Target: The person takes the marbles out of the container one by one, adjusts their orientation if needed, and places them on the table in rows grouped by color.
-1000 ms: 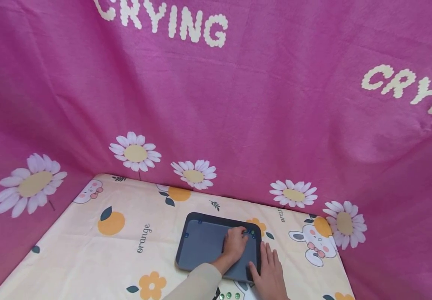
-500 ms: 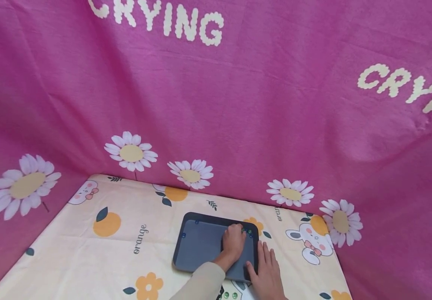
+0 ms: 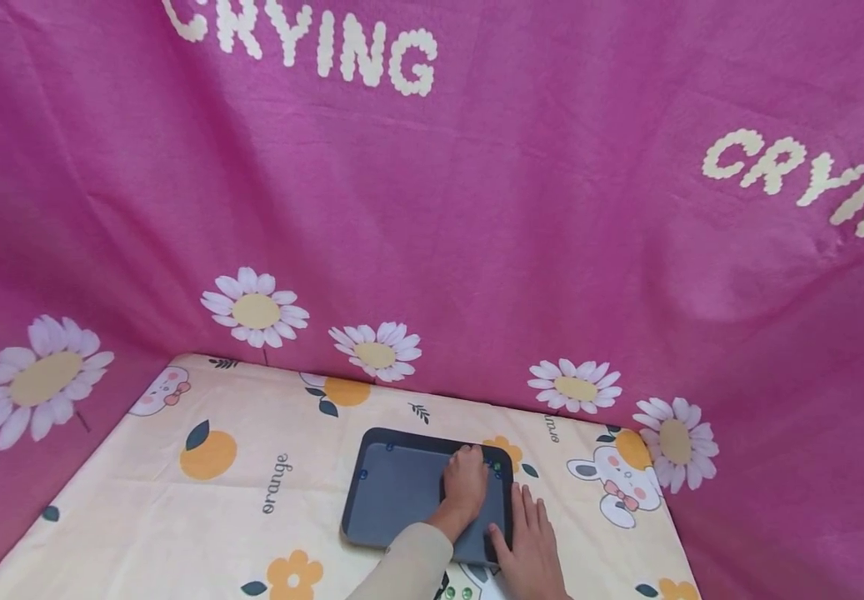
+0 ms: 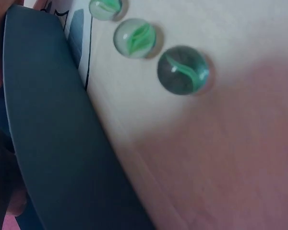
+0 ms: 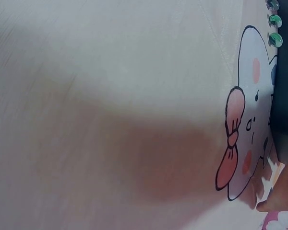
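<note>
A dark grey tray point(image 3: 402, 492) lies on the tablecloth. My left hand point(image 3: 465, 486) reaches into it near the far wall, fingers curled; whatever they might hold is hidden. Close beside these fingers, a green marble point(image 3: 496, 467) and blue marbles point(image 3: 498, 475) sit in the far right corner. Two more blue marbles, one in the far left corner point(image 3: 390, 447) and one by the left wall point(image 3: 363, 475), stand apart. My right hand point(image 3: 532, 546) rests along the tray's right side, fingers straight and thumb over the near corner.
Green-swirled marbles point(image 4: 135, 38) lie on the cloth just outside the tray's near wall point(image 4: 57, 124). The patterned tablecloth point(image 3: 237, 508) spreads to the left of the tray. A pink curtain point(image 3: 432, 217) with daisies hangs behind the table.
My left hand has drawn slightly left, away from the corner marbles, and its fingers look more curled. My right hand stays at the tray's side. The head view has shifted a little.
</note>
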{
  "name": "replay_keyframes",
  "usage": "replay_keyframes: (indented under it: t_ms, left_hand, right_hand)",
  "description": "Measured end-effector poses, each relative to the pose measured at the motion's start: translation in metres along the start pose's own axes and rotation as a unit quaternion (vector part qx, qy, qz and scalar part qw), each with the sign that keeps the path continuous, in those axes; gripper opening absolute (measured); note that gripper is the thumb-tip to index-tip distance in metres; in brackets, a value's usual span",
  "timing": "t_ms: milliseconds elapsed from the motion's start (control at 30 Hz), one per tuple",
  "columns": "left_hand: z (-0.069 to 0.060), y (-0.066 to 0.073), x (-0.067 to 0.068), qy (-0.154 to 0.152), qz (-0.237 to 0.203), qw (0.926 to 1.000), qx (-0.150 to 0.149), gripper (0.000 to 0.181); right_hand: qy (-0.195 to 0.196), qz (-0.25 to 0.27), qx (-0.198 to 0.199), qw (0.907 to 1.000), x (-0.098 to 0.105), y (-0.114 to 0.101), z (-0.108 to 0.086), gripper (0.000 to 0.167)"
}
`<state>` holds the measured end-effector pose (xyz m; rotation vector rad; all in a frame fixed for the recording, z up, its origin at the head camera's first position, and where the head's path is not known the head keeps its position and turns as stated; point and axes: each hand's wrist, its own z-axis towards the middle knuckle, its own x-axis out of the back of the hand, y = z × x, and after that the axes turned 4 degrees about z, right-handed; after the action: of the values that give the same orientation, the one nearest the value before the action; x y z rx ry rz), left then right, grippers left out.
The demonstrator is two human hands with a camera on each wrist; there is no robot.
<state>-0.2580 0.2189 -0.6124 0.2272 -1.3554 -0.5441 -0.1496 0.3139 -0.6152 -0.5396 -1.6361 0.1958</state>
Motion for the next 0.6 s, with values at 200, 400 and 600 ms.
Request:
replay_keyframes:
  t_ms: [200, 400, 600]
  left_hand:
    - [0.003, -0.001, 0.001, -0.012, 0.007, 0.9999, -0.001, 0.014]
    - [0.002, -0.003, 0.004, -0.034, 0.002, 0.9994, -0.009, 0.013]
    - [0.000, -0.005, 0.010, -0.056, -0.015, 0.9983, -0.004, 0.008]
  right_hand:
    - [0.006, -0.002, 0.006, 1.0000, 0.001, -0.001, 0.000, 0.083]
    - [0.003, 0.001, 0.004, 1.0000, 0.000, -0.002, 0.000, 0.083]
    - [-0.001, 0.000, -0.004, 1.0000, 0.000, -0.001, 0.001, 0.084]
